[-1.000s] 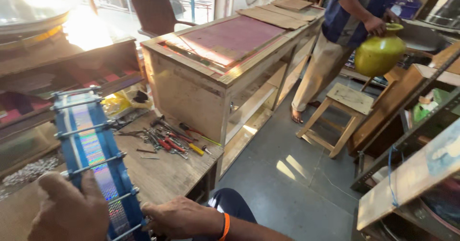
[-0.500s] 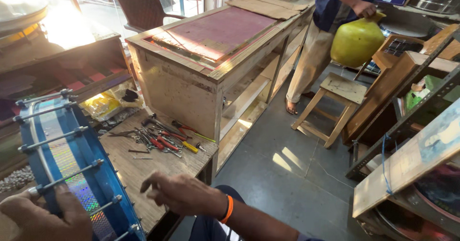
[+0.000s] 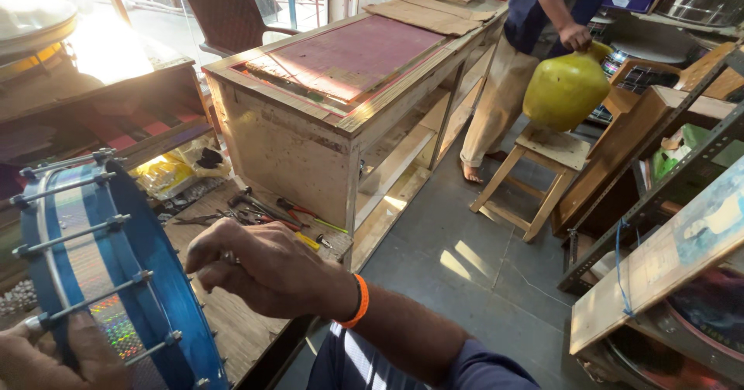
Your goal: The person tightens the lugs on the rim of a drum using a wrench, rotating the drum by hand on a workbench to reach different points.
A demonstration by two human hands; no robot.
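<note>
Cluttered wooden workbench (image 3: 232, 328) beside grey floor (image 3: 465, 281)

Workshop — rough wooden workbench (image 3: 341, 119), scattered hand tools (image 3: 267, 212), metal shelving (image 3: 659, 196)

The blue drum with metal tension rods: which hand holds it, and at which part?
The left hand holds the blue drum with metal tension rods at its lower rim. The right hand hovers curled beside it; whether it grips anything cannot be told.
</note>
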